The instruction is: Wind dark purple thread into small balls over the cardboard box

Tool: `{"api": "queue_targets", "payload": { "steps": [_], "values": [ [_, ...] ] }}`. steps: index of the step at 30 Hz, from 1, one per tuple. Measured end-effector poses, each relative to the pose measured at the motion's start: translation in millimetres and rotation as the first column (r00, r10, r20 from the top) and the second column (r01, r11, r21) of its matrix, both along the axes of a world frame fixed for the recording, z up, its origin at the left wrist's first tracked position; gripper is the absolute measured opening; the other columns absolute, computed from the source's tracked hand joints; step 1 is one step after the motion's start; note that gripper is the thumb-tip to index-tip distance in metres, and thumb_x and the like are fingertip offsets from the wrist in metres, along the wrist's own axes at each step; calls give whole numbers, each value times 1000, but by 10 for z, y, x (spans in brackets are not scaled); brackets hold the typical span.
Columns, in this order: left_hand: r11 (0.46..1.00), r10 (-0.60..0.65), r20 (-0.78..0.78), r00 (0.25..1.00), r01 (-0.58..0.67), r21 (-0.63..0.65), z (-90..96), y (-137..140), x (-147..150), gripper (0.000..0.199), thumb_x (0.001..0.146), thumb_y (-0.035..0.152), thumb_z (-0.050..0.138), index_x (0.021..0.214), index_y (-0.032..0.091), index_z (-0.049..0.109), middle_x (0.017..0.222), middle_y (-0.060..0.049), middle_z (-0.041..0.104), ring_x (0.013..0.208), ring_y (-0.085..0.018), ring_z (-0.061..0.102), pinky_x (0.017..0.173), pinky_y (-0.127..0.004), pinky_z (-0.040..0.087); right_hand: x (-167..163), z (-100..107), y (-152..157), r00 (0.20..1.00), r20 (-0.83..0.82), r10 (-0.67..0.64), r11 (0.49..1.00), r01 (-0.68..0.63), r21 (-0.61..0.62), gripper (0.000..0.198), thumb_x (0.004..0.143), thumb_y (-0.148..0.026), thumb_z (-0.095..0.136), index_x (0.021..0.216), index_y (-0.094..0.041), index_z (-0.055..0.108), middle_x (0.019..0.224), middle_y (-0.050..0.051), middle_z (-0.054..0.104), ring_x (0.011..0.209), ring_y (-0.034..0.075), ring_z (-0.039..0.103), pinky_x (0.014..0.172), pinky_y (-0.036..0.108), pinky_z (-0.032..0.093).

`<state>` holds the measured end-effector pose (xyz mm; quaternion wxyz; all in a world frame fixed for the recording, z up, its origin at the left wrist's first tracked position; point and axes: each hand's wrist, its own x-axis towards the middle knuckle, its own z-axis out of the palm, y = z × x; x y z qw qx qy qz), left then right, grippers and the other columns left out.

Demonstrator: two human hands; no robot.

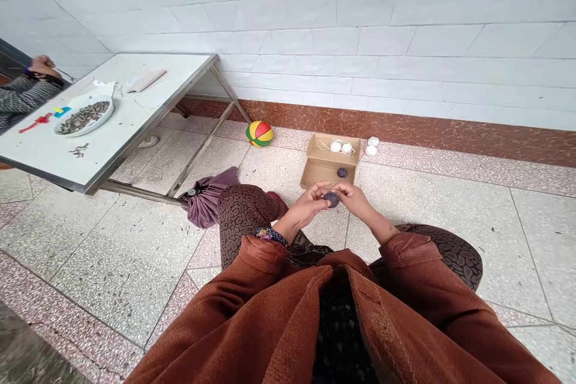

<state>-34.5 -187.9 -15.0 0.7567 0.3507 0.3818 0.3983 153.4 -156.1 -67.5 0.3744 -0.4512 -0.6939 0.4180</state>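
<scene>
Yarn ball (roundish, long axis unclear) gripped by left fingers and right fingers

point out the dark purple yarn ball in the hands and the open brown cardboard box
Held dark purple yarn ball [332, 199]: head view, middle of its visible side.
Open brown cardboard box [320, 171]: head view, bare part of its inside.

The left hand and right hand hold a dark yarn ball. An open box with another dark ball sits on the floor. A red, yellow and green ball is near the table.
</scene>
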Motion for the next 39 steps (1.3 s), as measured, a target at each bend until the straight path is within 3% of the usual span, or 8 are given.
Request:
{"api": "queue_targets", "payload": {
  "steps": [4,10,15,18,22,26,34,39],
  "values": [
    [996,93,13,996,-93,-14,-21,42,-57,52,67,18,86,116,21,67,95,-1,65,88,-14,61,84,-31,47,-36,-62,-43,991,119,62,998,-62,-5,21,93,-32,59,76,-21,64,74,0,65,69,17,58,67,28,43],
    [962,272,-99,957,-269,38,-128,75,-94,51,64,15,83,112,19,65,94,0,63,88,-13,60,84,-30,45,-50,164,-170,936,59,347,933,-351,82,25,97,-42,60,88,-21,70,81,2,69,72,17,60,70,29,46],
    [989,144,-208,967,-133,66,-146,24,-34,66,57,12,86,119,20,62,89,3,61,76,-10,57,79,-28,44,9,306,-124,979,-81,190,975,-178,135,27,96,-47,63,90,-22,73,83,4,69,76,19,62,73,32,48],
    [996,27,-140,990,-15,89,-110,-7,7,69,60,14,87,124,21,61,91,2,63,81,-11,59,82,-29,45,33,280,-69,990,-129,65,990,-48,131,25,94,-45,64,86,-23,72,82,4,69,78,20,61,75,33,48],
    [995,6,-20,1000,-4,98,-45,-10,15,67,64,16,88,126,23,62,94,1,65,86,-12,60,83,-30,46,26,156,-34,995,-100,-18,999,21,27,24,94,-42,60,84,-22,69,80,2,67,72,18,58,69,31,45],
    [997,67,67,996,-69,33,2,12,-27,60,69,19,87,124,25,65,97,0,64,89,-13,62,84,-31,48,-2,40,-42,1000,-21,23,999,-23,-35,23,93,-40,59,82,-21,67,74,0,62,65,16,54,65,28,43],
    [963,269,-17,963,-269,4,-75,60,-76,56,65,19,88,116,20,66,92,1,62,87,-13,62,85,-31,48,-29,187,-157,951,77,300,944,-308,117,30,98,-45,58,85,-22,69,78,2,63,72,18,58,71,30,44],
    [983,179,-184,967,-169,70,-163,37,-56,68,60,17,88,123,21,62,90,2,60,81,-12,59,84,-31,46,49,366,-120,974,-18,226,965,-221,140,32,97,-51,61,90,-22,74,81,5,67,75,19,61,72,33,48]
  ]
}}
